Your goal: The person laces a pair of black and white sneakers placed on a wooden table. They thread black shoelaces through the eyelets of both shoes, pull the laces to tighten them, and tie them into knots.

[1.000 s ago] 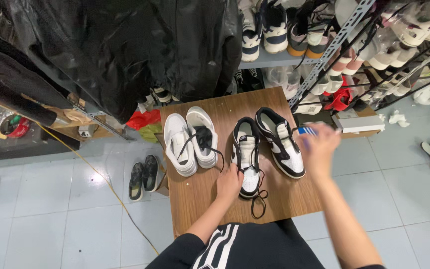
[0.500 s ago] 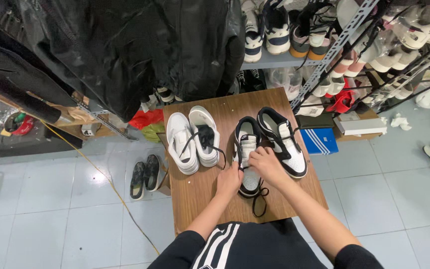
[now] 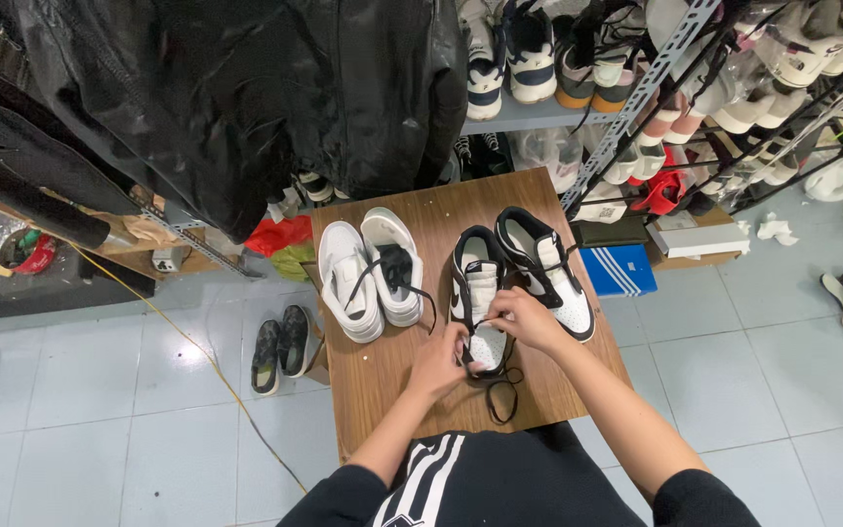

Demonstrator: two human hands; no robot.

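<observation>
Two pairs of sneakers sit on the wooden counter (image 3: 382, 371), with dark jackets (image 3: 246, 88) hanging at the far left and metal shelves of shoes (image 3: 558, 59) at the far right. The white pair (image 3: 373, 268) lies to the left, a black lace trailing loose across its right shoe — by the look of it not fully laced. The black-and-white pair stands to the right: its right shoe (image 3: 546, 271) lies untouched beside the hands, and whether it is laced through I cannot tell. The left shoe (image 3: 477, 293) is the one being worked on, near the middle of the counter, toe toward the person.

Both hands meet over its toe end. The left hand (image 3: 441, 359) pinches the black lace (image 3: 500, 390) at the lowest eyelets, and the right hand (image 3: 527, 317) pinches it too, fingers curled close. A long loop of lace hangs slack toward the near edge of the counter — so the lacing seems barely begun, with most eyelets up the tongue still bare. Smaller things lie around: a blue shoebox (image 3: 617, 270) on the floor to the right, dark shoes (image 3: 280, 346) on the tiles to the left.
</observation>
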